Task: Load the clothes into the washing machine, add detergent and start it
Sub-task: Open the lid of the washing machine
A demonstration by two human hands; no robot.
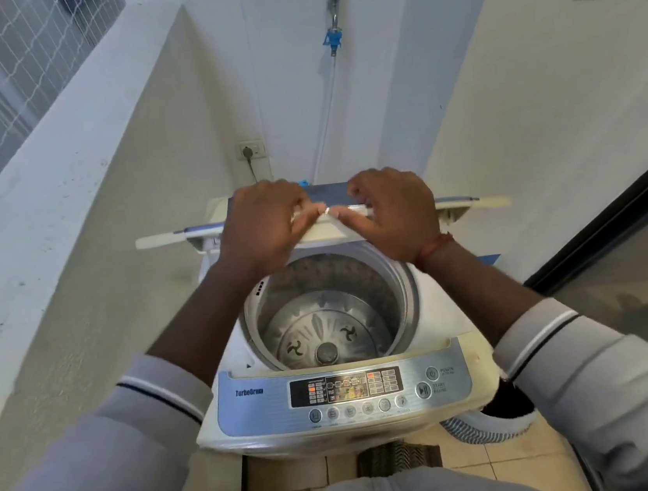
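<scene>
One washing machine (447, 328) fills the middle of the view, a top-loader set in a narrow white corner. Its lid (331, 234) is folded and raised at the back, so the drum (324, 327) lies open below and holds no clothes. At the front, the control panel (344, 393) shows lit marks, so the power seems to be on. On the floor just beside the machine's right front corner sits a striped basket (495, 424) with something dark in it, likely the clothes, though too little shows to be sure; no detergent is in view. The left hand (262, 224) and the right hand (396, 212) both sit on the lid's upper edge, fingers curled over it and gripping it, fingertips almost meeting in the middle. The step in hand looks like opening the lid, before any loading. The next move calls for letting the lid rest safely upright, then reaching down right to the basket. The start button (423, 390) comes last.
</scene>
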